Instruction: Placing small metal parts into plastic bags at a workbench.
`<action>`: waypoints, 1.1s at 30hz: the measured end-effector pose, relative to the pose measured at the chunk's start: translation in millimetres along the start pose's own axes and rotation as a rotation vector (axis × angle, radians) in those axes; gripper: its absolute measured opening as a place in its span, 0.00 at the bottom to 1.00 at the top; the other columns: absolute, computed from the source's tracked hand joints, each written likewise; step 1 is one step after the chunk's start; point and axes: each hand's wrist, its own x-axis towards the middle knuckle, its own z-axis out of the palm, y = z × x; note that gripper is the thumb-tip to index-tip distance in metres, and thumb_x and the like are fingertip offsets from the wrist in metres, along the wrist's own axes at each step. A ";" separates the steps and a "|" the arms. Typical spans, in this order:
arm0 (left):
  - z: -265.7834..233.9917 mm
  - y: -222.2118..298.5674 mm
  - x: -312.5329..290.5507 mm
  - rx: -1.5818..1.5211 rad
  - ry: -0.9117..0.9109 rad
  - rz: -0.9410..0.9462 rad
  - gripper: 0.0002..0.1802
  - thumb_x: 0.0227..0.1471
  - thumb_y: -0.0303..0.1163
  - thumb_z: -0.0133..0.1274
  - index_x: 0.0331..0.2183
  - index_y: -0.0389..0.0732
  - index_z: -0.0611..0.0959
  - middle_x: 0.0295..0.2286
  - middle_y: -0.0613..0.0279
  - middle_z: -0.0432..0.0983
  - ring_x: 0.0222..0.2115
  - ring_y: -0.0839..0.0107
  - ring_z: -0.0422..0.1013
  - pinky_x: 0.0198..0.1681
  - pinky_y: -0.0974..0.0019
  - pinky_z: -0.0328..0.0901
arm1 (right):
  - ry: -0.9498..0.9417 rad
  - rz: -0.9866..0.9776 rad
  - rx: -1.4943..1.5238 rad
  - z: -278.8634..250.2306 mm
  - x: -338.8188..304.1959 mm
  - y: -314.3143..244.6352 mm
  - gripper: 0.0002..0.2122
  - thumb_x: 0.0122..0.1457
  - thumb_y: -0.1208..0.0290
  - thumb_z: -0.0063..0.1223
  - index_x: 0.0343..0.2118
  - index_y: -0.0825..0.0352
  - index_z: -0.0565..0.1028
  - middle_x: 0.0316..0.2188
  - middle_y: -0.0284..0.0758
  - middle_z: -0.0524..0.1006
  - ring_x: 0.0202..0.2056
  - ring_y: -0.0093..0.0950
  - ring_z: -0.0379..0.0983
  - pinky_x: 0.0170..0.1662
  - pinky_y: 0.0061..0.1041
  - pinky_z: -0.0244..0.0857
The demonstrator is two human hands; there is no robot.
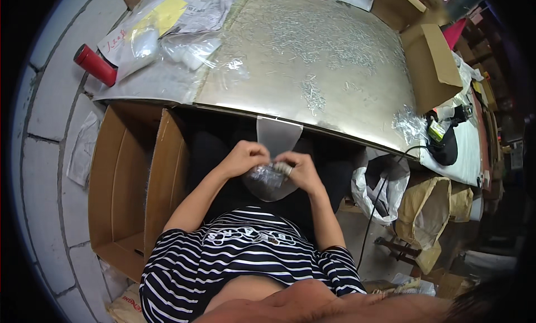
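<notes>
In my lap, just below the table edge, a small clear plastic bag (267, 175) lies between my hands, crinkled and shiny. My left hand (245, 158) has its fingers pinched at the bag's upper left side. On the other side my right hand (302, 171) is closed on the bag's upper right, fingertips near those of the left. What sits inside the bag cannot be made out. A translucent plastic sheet (279, 134) hangs from the table edge and runs down behind and under the hands and bag.
Many small metal pins (335, 41) are scattered over the metal tabletop (251, 94). An open cardboard box (120, 183) stands left of my legs. A red cup (96, 65) is at the table's left. A white bag (379, 192) hangs at right, with a black cable (373, 228) across it.
</notes>
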 end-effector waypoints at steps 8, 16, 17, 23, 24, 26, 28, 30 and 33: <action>16.0 -84.7 -4.0 0.444 0.058 -0.126 0.13 0.38 0.29 0.66 0.26 0.33 0.80 0.22 0.53 0.79 0.23 0.60 0.75 0.29 0.63 0.68 | 0.058 -0.065 -0.405 -32.6 -5.3 71.6 0.08 0.53 0.76 0.57 0.37 0.68 0.79 0.27 0.41 0.80 0.28 0.29 0.76 0.35 0.27 0.69; -3.3 -64.2 16.5 -0.161 0.182 -0.086 0.21 0.43 0.19 0.62 0.42 0.27 0.77 0.29 0.57 0.79 0.31 0.74 0.75 0.37 0.73 0.69 | 0.836 -0.132 -0.843 -202.8 127.5 9.6 0.21 0.62 0.60 0.47 0.56 0.66 0.68 0.58 0.47 0.66 0.60 0.41 0.60 0.62 0.34 0.52; -2.8 -67.8 17.6 -0.195 0.191 -0.098 0.20 0.43 0.20 0.62 0.41 0.27 0.78 0.29 0.58 0.79 0.31 0.75 0.75 0.37 0.74 0.69 | 0.738 -0.146 -0.865 -193.6 142.5 -0.4 0.23 0.63 0.59 0.46 0.57 0.67 0.66 0.60 0.46 0.63 0.62 0.42 0.55 0.64 0.35 0.48; 11.1 -92.7 15.4 -0.390 0.271 -0.079 0.10 0.43 0.28 0.64 0.28 0.32 0.82 0.25 0.64 0.78 0.26 0.79 0.72 0.33 0.76 0.66 | 0.216 -0.190 -0.994 -111.4 173.4 -19.8 0.21 0.62 0.64 0.46 0.56 0.65 0.68 0.61 0.43 0.62 0.64 0.38 0.54 0.64 0.33 0.49; 10.3 -95.4 14.1 -0.397 0.275 -0.065 0.09 0.44 0.29 0.63 0.27 0.33 0.82 0.24 0.65 0.77 0.25 0.80 0.71 0.31 0.76 0.65 | 0.106 -0.049 -0.900 -100.7 162.9 -40.0 0.19 0.62 0.65 0.46 0.55 0.64 0.70 0.61 0.43 0.63 0.64 0.38 0.54 0.64 0.32 0.50; 13.8 -88.9 15.2 -0.422 0.290 -0.078 0.09 0.44 0.30 0.64 0.26 0.35 0.81 0.23 0.67 0.76 0.24 0.80 0.69 0.29 0.76 0.63 | 0.227 -0.023 -0.697 -107.8 149.8 -35.7 0.19 0.61 0.67 0.47 0.55 0.63 0.70 0.61 0.41 0.63 0.63 0.38 0.56 0.64 0.32 0.51; 17.5 -102.1 20.6 -0.502 0.236 -0.069 0.11 0.45 0.31 0.63 0.28 0.35 0.81 0.23 0.66 0.76 0.24 0.81 0.69 0.30 0.76 0.63 | 0.351 0.033 -0.491 -105.5 139.5 -31.0 0.18 0.61 0.69 0.47 0.55 0.62 0.71 0.61 0.40 0.63 0.62 0.39 0.58 0.64 0.31 0.51; 22.3 -112.2 15.3 -0.558 0.126 -0.103 0.15 0.51 0.36 0.60 0.36 0.35 0.81 0.30 0.61 0.78 0.31 0.77 0.73 0.36 0.73 0.66 | 0.403 -0.273 -0.751 -89.8 146.0 -30.0 0.19 0.62 0.63 0.48 0.54 0.61 0.72 0.59 0.41 0.66 0.61 0.38 0.58 0.62 0.33 0.53; 37.2 -118.6 12.6 -1.029 0.001 -0.153 0.29 0.59 0.49 0.49 0.49 0.33 0.75 0.45 0.57 0.76 0.46 0.68 0.73 0.49 0.64 0.68 | 0.276 -0.348 -0.961 -36.9 146.7 -24.1 0.20 0.58 0.73 0.47 0.55 0.62 0.70 0.60 0.41 0.65 0.62 0.40 0.57 0.64 0.33 0.51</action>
